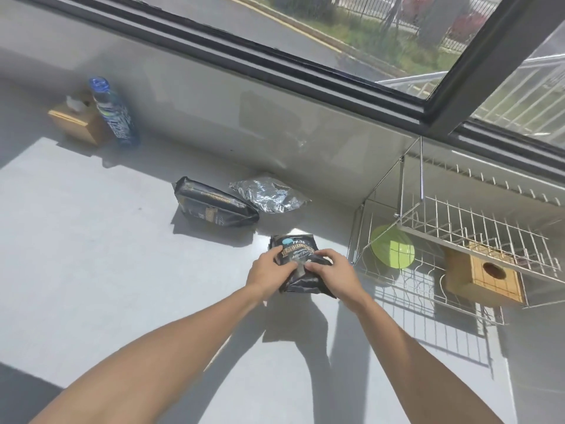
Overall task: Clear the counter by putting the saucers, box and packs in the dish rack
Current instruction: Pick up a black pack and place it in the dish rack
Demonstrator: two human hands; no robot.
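Observation:
A small black pack (298,250) lies on the grey counter just left of the dish rack (434,289). My left hand (269,275) grips its left side and my right hand (331,272) grips its right side, fingers curled over the top. A larger black pack (214,206) and a silver foil pack (267,194) lie farther back near the wall. In the rack's lower tier stand a green saucer (393,246) and a wooden box (486,275) with a round hole.
At the far left, a blue spray can (111,113) stands next to a wooden tissue box (75,122) against the wall. The rack's upper wire shelf (477,237) overhangs the wooden box. A window runs above the wall.

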